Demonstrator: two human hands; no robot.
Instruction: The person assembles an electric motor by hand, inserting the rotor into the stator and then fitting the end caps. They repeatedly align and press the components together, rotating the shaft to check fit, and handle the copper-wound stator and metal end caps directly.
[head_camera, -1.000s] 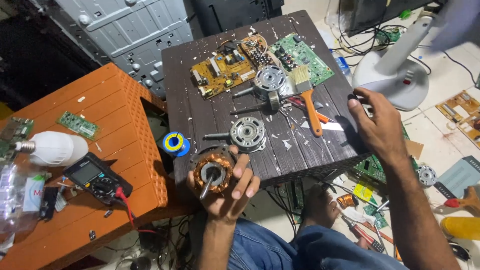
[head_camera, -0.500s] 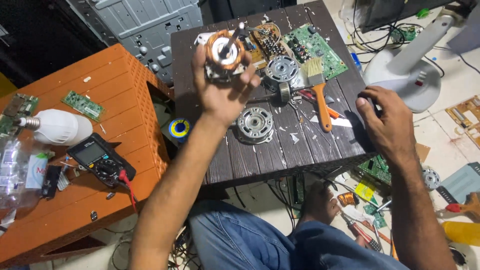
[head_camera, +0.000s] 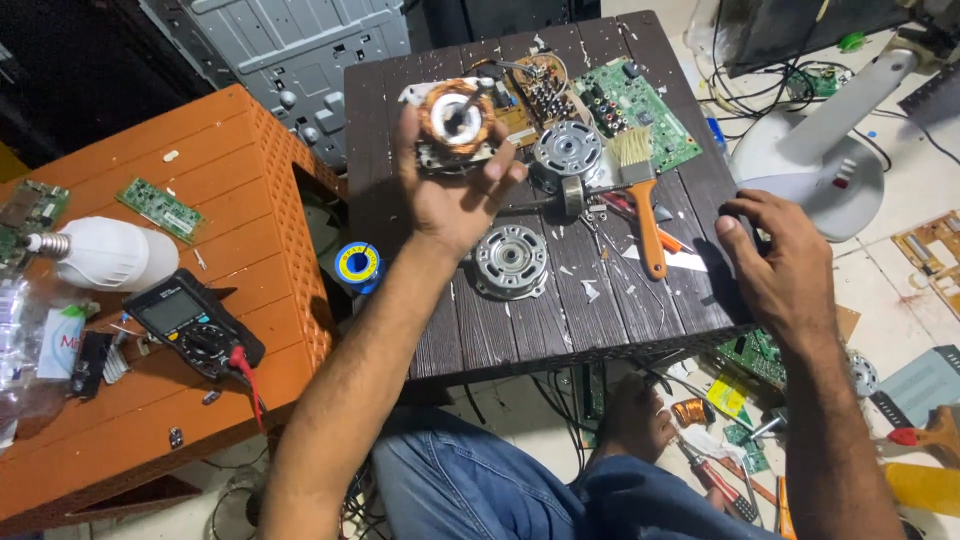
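From the head camera, your left hand (head_camera: 455, 185) is raised over the far part of the dark slatted table (head_camera: 520, 340), fingers curled around a fan motor stator (head_camera: 456, 118) with copper windings and a pale hub; you are grasping it from below and it sits above the yellow circuit board (head_camera: 535, 95). Your right hand (head_camera: 775, 265) lies palm down on the table's right edge, fingers bent over the rim, grasping nothing you can see. Between your hands lie a round metal motor cover (head_camera: 511, 262), a second silver motor housing (head_camera: 567, 150) and an orange-handled paintbrush (head_camera: 645, 205), its bristles touching the green circuit board (head_camera: 640, 110). A blue and yellow solder spool (head_camera: 357, 265) sits just beside the table's left edge. On the orange bench (head_camera: 230, 200) to your left rest a black multimeter (head_camera: 195, 325) with a red lead, a white bulb (head_camera: 105, 253) and a small green board (head_camera: 160, 208).
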